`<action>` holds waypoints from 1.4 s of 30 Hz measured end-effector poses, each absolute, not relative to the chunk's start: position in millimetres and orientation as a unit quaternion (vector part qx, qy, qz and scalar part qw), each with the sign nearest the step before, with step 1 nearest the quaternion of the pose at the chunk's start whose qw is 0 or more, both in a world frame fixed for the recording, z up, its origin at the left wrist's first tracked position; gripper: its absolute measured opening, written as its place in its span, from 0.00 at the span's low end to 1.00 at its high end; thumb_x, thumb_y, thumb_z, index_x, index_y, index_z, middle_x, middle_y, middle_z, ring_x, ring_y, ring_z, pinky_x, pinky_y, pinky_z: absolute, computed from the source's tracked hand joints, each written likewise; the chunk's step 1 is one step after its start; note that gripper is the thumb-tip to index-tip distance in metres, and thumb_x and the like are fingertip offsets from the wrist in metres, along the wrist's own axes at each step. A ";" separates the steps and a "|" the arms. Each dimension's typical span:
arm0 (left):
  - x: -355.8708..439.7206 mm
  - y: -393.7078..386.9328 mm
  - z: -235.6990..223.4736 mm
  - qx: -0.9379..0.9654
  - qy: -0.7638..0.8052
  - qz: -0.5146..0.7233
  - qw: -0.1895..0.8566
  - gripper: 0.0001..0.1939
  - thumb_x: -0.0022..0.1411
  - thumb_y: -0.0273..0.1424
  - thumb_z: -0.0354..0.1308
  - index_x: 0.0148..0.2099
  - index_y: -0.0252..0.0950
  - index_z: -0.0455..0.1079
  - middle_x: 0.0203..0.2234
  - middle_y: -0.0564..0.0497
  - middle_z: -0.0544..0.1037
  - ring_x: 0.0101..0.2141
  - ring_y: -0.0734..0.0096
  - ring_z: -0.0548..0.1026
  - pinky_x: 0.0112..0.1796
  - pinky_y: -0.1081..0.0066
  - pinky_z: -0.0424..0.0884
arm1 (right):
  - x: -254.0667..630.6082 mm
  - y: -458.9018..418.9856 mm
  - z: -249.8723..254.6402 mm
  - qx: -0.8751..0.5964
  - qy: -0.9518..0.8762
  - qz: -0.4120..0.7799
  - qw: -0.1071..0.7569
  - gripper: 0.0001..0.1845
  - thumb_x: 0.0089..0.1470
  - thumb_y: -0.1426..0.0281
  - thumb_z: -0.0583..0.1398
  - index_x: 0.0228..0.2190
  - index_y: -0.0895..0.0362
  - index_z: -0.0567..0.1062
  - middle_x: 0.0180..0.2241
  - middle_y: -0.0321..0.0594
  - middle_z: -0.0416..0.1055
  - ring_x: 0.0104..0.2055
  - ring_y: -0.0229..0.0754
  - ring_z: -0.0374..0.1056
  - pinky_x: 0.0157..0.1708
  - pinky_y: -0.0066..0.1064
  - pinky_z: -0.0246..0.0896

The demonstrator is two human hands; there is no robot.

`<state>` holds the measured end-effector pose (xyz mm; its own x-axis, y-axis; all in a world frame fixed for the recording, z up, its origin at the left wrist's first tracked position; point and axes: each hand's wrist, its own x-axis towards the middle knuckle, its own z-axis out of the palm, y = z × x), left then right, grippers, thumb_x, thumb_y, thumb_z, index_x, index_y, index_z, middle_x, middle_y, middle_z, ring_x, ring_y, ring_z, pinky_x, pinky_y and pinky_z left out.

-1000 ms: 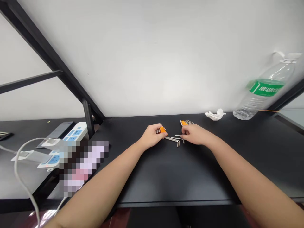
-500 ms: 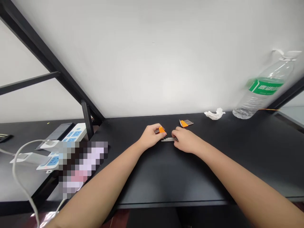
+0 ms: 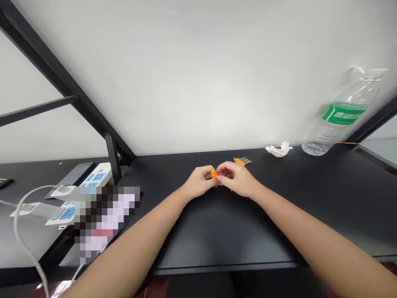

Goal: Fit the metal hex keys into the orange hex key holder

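Observation:
My left hand (image 3: 200, 182) is closed, pinching an orange holder (image 3: 214, 174) with several thin metal rods that look like hex keys. My right hand (image 3: 237, 179) meets it from the right, thumb and fingertips pressed together at the holder's right edge. Whatever is between those fingertips is too small and covered to make out. Just under the fingers, loose metal rods (image 3: 221, 184) lie on the black table, mostly hidden by my hands. Behind my right hand lies a second orange holder (image 3: 239, 161), with several metal rods sticking out to the right.
A crumpled white tissue (image 3: 279, 150) lies by the wall, left of a large clear bottle (image 3: 341, 114) with a green label. On the left are a power strip (image 3: 101, 174) with plugs and white cables, a blurred-out object (image 3: 111, 219) and a black metal frame (image 3: 113, 155).
My right hand has left the loose rods and moved left and slightly up to the orange holder in my left hand. The hands now touch at the holder.

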<state>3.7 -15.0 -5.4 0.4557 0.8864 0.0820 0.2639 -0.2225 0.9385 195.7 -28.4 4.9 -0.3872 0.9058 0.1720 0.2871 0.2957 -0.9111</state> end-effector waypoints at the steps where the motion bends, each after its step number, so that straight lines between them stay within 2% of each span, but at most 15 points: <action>1: 3.7 -14.9 -5.9 0.711 0.405 0.328 0.472 0.14 0.56 0.39 0.66 0.30 0.35 0.68 0.24 0.53 0.76 0.27 0.73 0.72 0.30 0.73 0.68 | 195.9 -28.2 5.0 -0.422 -0.707 0.436 0.363 0.07 0.54 0.64 0.61 0.35 0.55 0.73 0.35 0.38 0.73 0.36 0.40 0.70 0.36 0.34 0.68; 5: 3.5 -14.4 -7.5 0.721 0.407 0.320 0.460 0.15 0.57 0.41 0.65 0.31 0.35 0.68 0.25 0.53 0.76 0.29 0.71 0.73 0.32 0.72 0.68 | 196.4 -26.5 4.6 -0.434 -0.687 0.461 0.358 0.06 0.52 0.67 0.61 0.34 0.55 0.72 0.33 0.36 0.72 0.33 0.39 0.69 0.32 0.32 0.66; 10: 3.7 -13.2 -8.6 0.732 0.417 0.312 0.439 0.12 0.57 0.39 0.64 0.32 0.36 0.70 0.27 0.52 0.77 0.31 0.69 0.74 0.35 0.70 0.69 | 193.5 -27.4 3.7 -0.437 -0.689 0.451 0.362 0.07 0.48 0.71 0.59 0.33 0.54 0.71 0.31 0.34 0.70 0.32 0.38 0.66 0.32 0.31 0.64; 13: 3.6 -12.3 -9.6 0.748 0.419 0.306 0.414 0.10 0.57 0.37 0.63 0.32 0.36 0.71 0.28 0.53 0.76 0.31 0.70 0.73 0.34 0.71 0.68 | 192.3 -28.0 3.0 -0.443 -0.695 0.433 0.364 0.08 0.46 0.72 0.59 0.33 0.54 0.71 0.30 0.33 0.70 0.32 0.38 0.66 0.33 0.31 0.63; 17: 0.5 -10.7 -7.5 0.758 0.428 0.291 0.396 0.09 0.58 0.36 0.62 0.30 0.36 0.69 0.25 0.56 0.72 0.28 0.73 0.69 0.31 0.72 0.65 | 198.8 -21.0 0.1 -0.488 -0.690 0.399 0.355 0.07 0.45 0.73 0.57 0.31 0.53 0.71 0.26 0.31 0.67 0.28 0.38 0.64 0.28 0.29 0.59; 20: -3.0 -8.9 -4.5 0.750 0.444 0.290 0.395 0.10 0.56 0.34 0.63 0.29 0.36 0.67 0.23 0.57 0.70 0.27 0.74 0.67 0.30 0.73 0.63 | 211.2 -11.0 -2.3 -0.539 -0.707 0.333 0.316 0.05 0.45 0.74 0.57 0.28 0.54 0.71 0.25 0.31 0.68 0.27 0.38 0.64 0.28 0.29 0.57; 24: -4.8 -7.3 -3.5 0.735 0.448 0.304 0.408 0.08 0.56 0.32 0.62 0.29 0.35 0.67 0.25 0.56 0.72 0.28 0.73 0.69 0.33 0.72 0.65 | 225.8 -3.6 -4.6 -0.572 -0.758 0.245 0.192 0.05 0.45 0.77 0.58 0.26 0.55 0.71 0.27 0.35 0.72 0.29 0.39 0.65 0.29 0.30 0.55; 28: -3.6 -8.2 -4.9 0.727 0.446 0.308 0.421 0.07 0.55 0.31 0.62 0.29 0.35 0.67 0.25 0.56 0.71 0.28 0.74 0.68 0.32 0.72 0.64 | 226.4 -7.6 -6.7 -0.534 -0.799 0.238 0.142 0.06 0.48 0.78 0.57 0.26 0.55 0.72 0.30 0.37 0.74 0.31 0.39 0.66 0.30 0.30 0.55; 31: -2.1 -9.8 -4.6 0.723 0.442 0.314 0.428 0.08 0.54 0.31 0.62 0.29 0.35 0.66 0.24 0.57 0.69 0.28 0.75 0.67 0.32 0.73 0.63 | 223.1 -10.5 -7.9 -0.495 -0.820 0.239 0.161 0.08 0.50 0.79 0.56 0.26 0.56 0.73 0.33 0.39 0.74 0.33 0.39 0.66 0.33 0.30 0.57; 35: 0.5 -12.1 -4.3 0.718 0.435 0.321 0.438 0.08 0.54 0.30 0.62 0.28 0.35 0.65 0.24 0.58 0.68 0.27 0.76 0.66 0.31 0.74 0.63 | 219.9 -11.1 -5.6 -0.469 -0.818 0.222 0.250 0.09 0.50 0.79 0.56 0.30 0.56 0.74 0.34 0.38 0.71 0.36 0.40 0.66 0.39 0.32 0.60; 39: 3.4 -13.9 -7.1 0.729 0.416 0.317 0.442 0.07 0.54 0.30 0.61 0.29 0.35 0.65 0.24 0.57 0.68 0.27 0.76 0.66 0.31 0.74 0.63 | 211.0 -17.7 0.1 -0.430 -0.757 0.369 0.325 0.05 0.56 0.69 0.58 0.35 0.54 0.73 0.33 0.36 0.72 0.33 0.39 0.67 0.34 0.32 0.63; 42: 4.8 -14.6 -9.2 0.735 0.411 0.325 0.432 0.08 0.54 0.31 0.61 0.28 0.35 0.65 0.24 0.57 0.68 0.27 0.75 0.66 0.31 0.74 0.63 | 202.1 -24.0 2.1 -0.417 -0.703 0.465 0.339 0.07 0.57 0.64 0.59 0.36 0.54 0.74 0.33 0.36 0.72 0.33 0.40 0.69 0.32 0.32 0.64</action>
<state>4.8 -14.6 -9.2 0.4517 0.8836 0.1231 0.3225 -0.2904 0.9009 202.1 -24.0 2.1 -0.4219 0.9023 0.0886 0.2712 0.2189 -0.9373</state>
